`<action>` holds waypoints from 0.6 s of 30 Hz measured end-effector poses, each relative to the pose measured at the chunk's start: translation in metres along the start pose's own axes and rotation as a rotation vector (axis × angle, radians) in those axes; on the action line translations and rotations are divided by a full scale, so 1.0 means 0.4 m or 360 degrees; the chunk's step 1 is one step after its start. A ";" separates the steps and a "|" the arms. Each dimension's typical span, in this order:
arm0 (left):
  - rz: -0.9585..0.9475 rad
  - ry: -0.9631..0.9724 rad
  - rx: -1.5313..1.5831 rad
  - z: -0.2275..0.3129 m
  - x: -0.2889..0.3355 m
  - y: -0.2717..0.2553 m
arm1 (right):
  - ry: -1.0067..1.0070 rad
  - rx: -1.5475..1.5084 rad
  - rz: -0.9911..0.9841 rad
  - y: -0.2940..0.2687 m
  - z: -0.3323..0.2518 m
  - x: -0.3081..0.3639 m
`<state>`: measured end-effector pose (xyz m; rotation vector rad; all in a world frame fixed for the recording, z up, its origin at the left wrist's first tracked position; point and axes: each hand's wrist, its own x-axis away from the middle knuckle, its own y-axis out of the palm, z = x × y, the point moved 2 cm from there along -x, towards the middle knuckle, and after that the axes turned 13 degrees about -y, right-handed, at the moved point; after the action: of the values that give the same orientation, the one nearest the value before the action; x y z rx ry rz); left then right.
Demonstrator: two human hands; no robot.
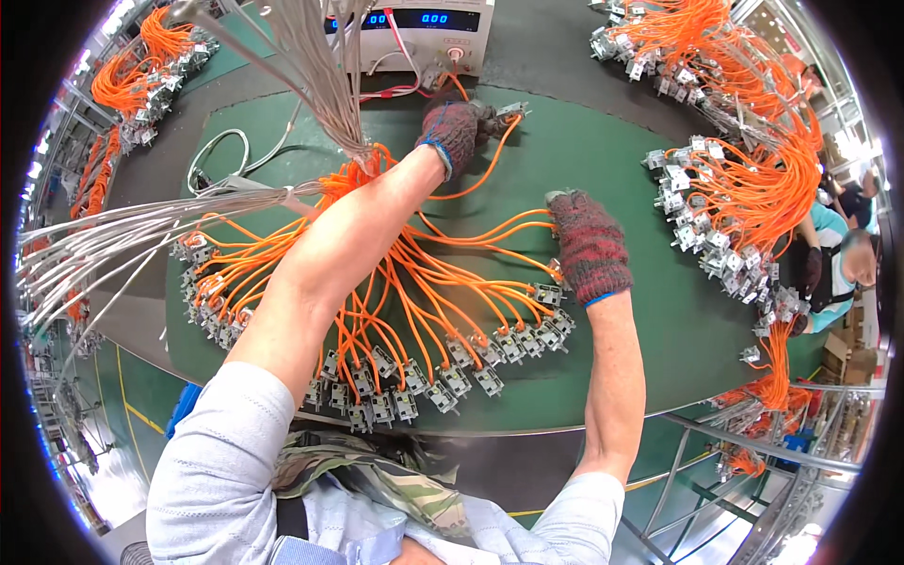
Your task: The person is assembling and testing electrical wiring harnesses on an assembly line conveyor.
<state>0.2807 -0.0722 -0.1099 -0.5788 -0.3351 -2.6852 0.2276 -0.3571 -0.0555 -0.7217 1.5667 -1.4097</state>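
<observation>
Both my hands wear dark red and grey knitted gloves. My left hand (455,135) reaches across the green mat, its fingers closed at a small grey metal connector (513,110) on an orange cable (494,162). Nearer me on the right, my right hand (591,243) is curled down at the ends of several orange cables (523,218); whatever lies under its fingers is hidden. Between my arms, more orange cables fan out from a bundle (350,177) toward me. Grey connectors (454,379) on their ends lie in an arc along the mat's near edge.
A white power supply (443,40) with a blue display stands at the back, with another connector (435,75) before it. Grey-white cables (160,215) spread left. Heaped orange cables (763,184) with connectors lie at right, near another person (843,268). A metal rail (753,441) runs lower right.
</observation>
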 end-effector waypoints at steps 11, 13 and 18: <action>0.0487 0.0971 -0.0347 0.002 0.144 0.055 | 0.0065 -0.0053 0.0018 0.011 -0.008 -0.011; 0.0548 0.0600 -0.0948 0.014 0.192 0.093 | 0.0073 -0.0010 0.0040 0.005 0.000 0.011; 0.0200 0.0297 -0.1102 0.019 0.232 0.099 | 0.0079 0.0056 -0.0022 -0.010 -0.008 -0.006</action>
<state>0.2208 -0.1342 -0.0569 -0.4971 0.6838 -2.6613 0.2253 -0.3545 -0.0511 -0.6828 1.5739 -1.4718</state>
